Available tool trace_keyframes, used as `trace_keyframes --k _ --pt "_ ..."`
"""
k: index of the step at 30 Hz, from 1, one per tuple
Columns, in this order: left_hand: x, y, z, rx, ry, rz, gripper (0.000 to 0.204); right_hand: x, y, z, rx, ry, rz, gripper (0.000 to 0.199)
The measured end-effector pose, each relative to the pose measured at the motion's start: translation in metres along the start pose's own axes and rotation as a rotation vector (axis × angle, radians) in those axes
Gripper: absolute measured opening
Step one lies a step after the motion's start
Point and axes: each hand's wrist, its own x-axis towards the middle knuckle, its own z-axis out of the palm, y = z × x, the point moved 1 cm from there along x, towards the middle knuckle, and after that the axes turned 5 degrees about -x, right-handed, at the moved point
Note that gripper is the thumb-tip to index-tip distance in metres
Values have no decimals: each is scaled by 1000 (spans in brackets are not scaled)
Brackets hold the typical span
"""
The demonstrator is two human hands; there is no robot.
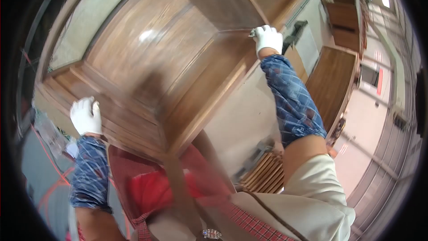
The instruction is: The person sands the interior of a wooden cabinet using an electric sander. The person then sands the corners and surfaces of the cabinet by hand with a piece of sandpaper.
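Workshop floor (38,165), compartmented wooden cabinet (205,100), left hand (86,115), right hand (269,40) alongside

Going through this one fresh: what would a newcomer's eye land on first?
The big brown wooden cabinet, filling the upper left and centre. Next, the white-gloved left hand at its lower-left side and right hand at its right, with blue patterned sleeves below them. Bright red cloth stands out at lower centre.
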Motion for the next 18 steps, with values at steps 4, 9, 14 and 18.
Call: trace_keyframes --k 4,9,14,18 --pt "7 5 -7 58 -48 65 13 -30 -62 -9 -142 -521 -440 20" --pt "3 4 -3 46 -102 -24 14 -144 -219 -38 157 -1039 -831 29" --pt "-1 0 5 25 -25 21 15 -180 -254 -54 204 -1046 -913 30" --pt "-1 -4 11 -60 38 26 16 -56 -135 -10 -153 -975 -766 34"
